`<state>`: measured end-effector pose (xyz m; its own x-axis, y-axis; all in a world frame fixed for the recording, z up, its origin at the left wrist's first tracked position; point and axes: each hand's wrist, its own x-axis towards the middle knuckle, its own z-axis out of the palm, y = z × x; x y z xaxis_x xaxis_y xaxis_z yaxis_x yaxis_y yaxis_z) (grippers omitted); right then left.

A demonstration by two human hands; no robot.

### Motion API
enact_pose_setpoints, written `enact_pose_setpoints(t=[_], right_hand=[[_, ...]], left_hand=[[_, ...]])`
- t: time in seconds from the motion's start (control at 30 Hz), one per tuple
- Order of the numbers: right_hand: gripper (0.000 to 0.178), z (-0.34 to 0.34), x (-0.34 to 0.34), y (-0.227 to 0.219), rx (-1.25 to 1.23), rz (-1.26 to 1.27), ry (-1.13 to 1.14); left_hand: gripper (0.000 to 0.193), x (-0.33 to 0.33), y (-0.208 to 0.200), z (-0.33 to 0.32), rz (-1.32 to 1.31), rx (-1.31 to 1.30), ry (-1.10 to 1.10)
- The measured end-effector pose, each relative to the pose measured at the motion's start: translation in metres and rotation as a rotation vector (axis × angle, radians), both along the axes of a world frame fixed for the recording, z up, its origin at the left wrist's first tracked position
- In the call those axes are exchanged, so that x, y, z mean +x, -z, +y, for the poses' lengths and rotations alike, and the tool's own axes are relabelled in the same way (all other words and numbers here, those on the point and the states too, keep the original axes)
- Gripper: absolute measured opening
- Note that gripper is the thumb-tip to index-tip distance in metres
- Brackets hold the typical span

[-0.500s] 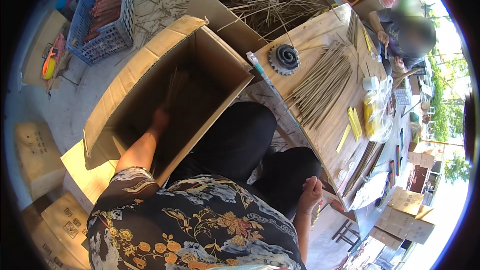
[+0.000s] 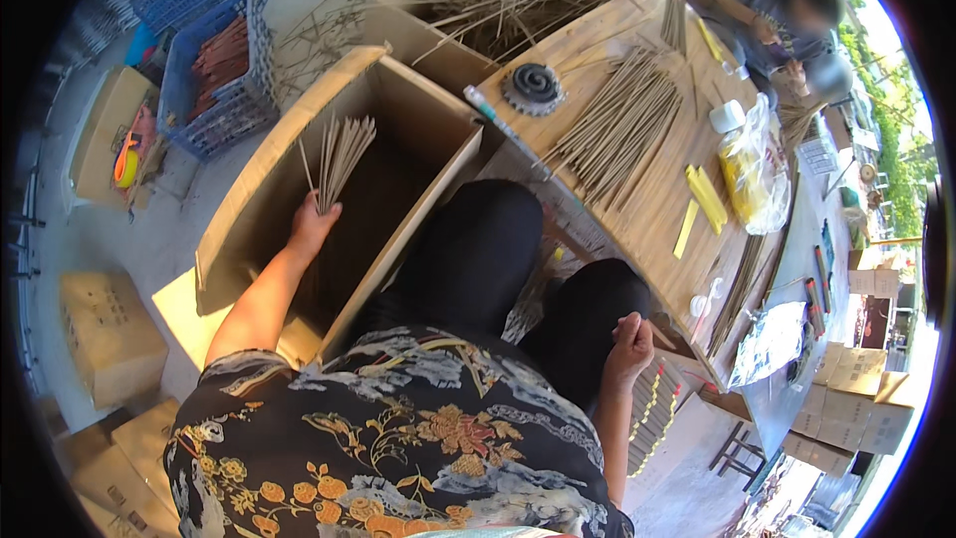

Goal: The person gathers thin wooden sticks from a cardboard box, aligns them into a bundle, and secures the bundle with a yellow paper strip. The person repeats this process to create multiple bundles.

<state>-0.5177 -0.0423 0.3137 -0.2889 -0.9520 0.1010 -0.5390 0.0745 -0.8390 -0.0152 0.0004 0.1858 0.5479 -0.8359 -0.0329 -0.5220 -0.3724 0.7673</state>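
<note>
My left hand [image 2: 313, 226] is closed around the lower end of a bundle of thin grey-brown sticks [image 2: 342, 161], which fan out upward. It is at the open top of a deep cardboard box [image 2: 418, 100] at my left, whose dark inside is hard to make out. Beside my right knee, my right hand [image 2: 629, 341] is curled into a fist; whatever it may hold is hidden. More sticks [image 2: 627, 130] lie in a loose pile on the wooden table [image 2: 588, 55] to my right.
A black coil [image 2: 533, 90], yellow strips [image 2: 705, 199] and a plastic bag [image 2: 754, 179] are on the table. Behind my box stands another box full of tangled sticks [image 2: 498, 10]. A blue crate [image 2: 217, 80] sits far left. A co-worker [image 2: 777, 25] sits at the table's far end.
My left hand has come up from deep in the box, bringing the bundle of sticks into the light. My right hand stays curled by my knee. The whole view has shifted slightly.
</note>
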Motion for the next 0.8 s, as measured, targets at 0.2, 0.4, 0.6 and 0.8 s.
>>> enact_pose_setpoints(t=[0.2,0.4,0.6,0.8], right_hand=[[0.035,0.003,-0.007,0.003,-0.044,-0.102,-0.026],[0.032,0.001,-0.007,-0.011,0.043,-0.206,-0.110],[0.031,-0.045,0.049,-0.090,0.160,-0.618,-0.536],[0.054,-0.073,0.106,-0.114,0.245,-0.658,-1.016]], left_hand=[[0.014,-0.031,-0.117,-0.023,0.352,-0.348,-0.028],[0.012,-0.030,-0.224,-0.065,0.901,-0.759,0.284],[0.017,-0.120,-0.268,-0.120,1.452,-0.557,0.629],[0.009,-0.247,-0.262,-0.144,1.410,-0.524,0.523]])
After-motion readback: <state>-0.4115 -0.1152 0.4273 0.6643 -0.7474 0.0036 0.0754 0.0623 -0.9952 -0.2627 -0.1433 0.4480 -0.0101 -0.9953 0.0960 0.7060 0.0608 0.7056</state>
